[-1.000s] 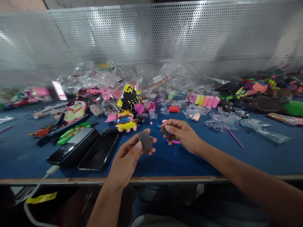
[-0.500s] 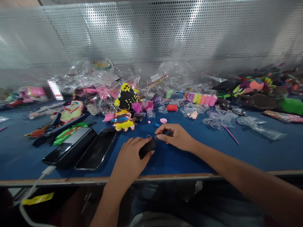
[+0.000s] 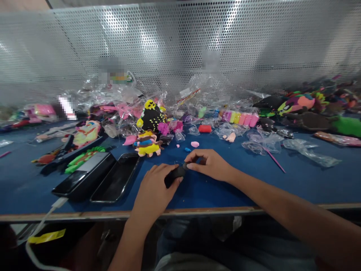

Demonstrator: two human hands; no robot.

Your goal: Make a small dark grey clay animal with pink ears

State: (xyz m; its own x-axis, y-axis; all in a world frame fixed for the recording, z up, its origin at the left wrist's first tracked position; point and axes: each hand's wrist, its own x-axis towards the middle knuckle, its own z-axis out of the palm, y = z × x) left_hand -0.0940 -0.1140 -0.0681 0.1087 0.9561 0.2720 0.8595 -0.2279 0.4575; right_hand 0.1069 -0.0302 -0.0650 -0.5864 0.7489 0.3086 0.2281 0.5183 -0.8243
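My left hand (image 3: pixel 154 188) rests on the blue table (image 3: pixel 225 188) near its front edge, fingers wrapped round a dark grey lump of clay (image 3: pixel 173 175). My right hand (image 3: pixel 210 163) is just to its right, fingertips pinched on a small dark piece of clay (image 3: pixel 185 165) pressed against the lump's far end. Both hands meet at the middle of the table. Most of the lump lies hidden under my left fingers.
Two black phones (image 3: pixel 113 182) lie left of my hands, one with a white cable (image 3: pixel 42 226). Behind stand a yellow-and-black clay figure (image 3: pixel 152 116), a smaller yellow one (image 3: pixel 148 145), plastic wrappers, pastel clay sticks (image 3: pixel 241 118) and coloured figures (image 3: pixel 299 103) at far right. A perforated metal wall closes the back.
My left hand has lowered the grey lump from the air onto the table. My right hand has moved left and brought its small dark piece against the lump.
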